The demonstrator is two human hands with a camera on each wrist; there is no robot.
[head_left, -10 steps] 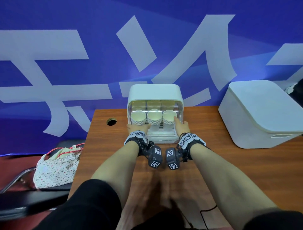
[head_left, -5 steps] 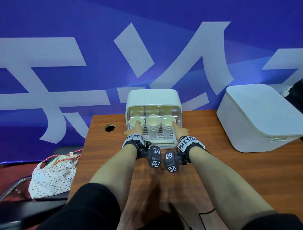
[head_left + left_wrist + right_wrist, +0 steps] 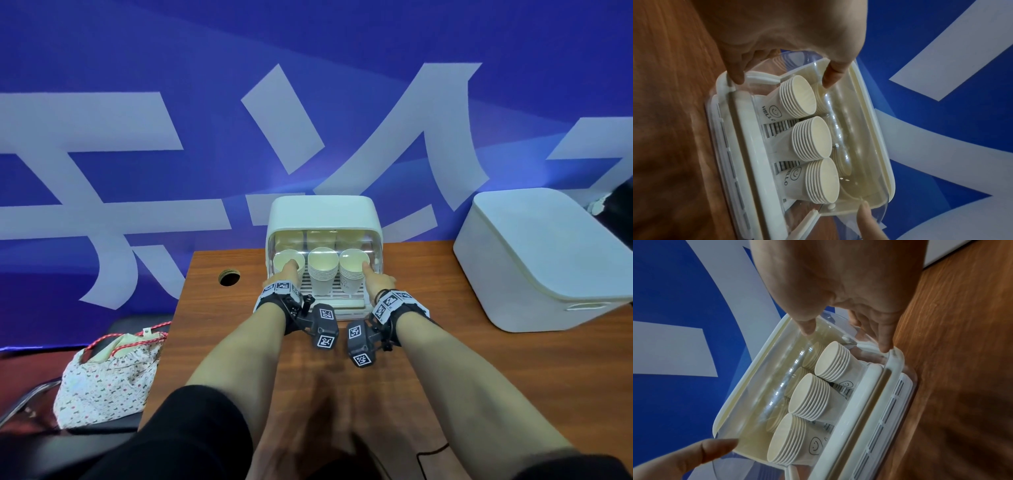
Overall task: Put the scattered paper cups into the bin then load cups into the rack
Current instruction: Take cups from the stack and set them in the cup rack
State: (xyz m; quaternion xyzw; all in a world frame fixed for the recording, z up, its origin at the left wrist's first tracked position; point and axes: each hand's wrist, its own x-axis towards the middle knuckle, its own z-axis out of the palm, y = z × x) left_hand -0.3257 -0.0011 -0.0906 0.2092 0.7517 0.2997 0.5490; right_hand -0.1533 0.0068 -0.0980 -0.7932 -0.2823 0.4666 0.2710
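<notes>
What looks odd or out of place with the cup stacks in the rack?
Nothing looks spilled or damaged. The three cup stacks in the rack lean toward the back instead of standing upright, most clearly the one nearest the left hand. Both hands hold the clear cover, right hand at the other end.

"HELLO" with a smiley face printed on the cup stack (image 3: pixel 777 112) just below the left fingers (image 3: pixel 736 74), same "HELLO" and smiley on the far stack (image 3: pixel 795 177), barcode-like stripes between them, square coded markers on the wrist bands (image 3: pixel 282 286), large white characters on the blue banner (image 3: pixel 102 171) unreadable
</notes>
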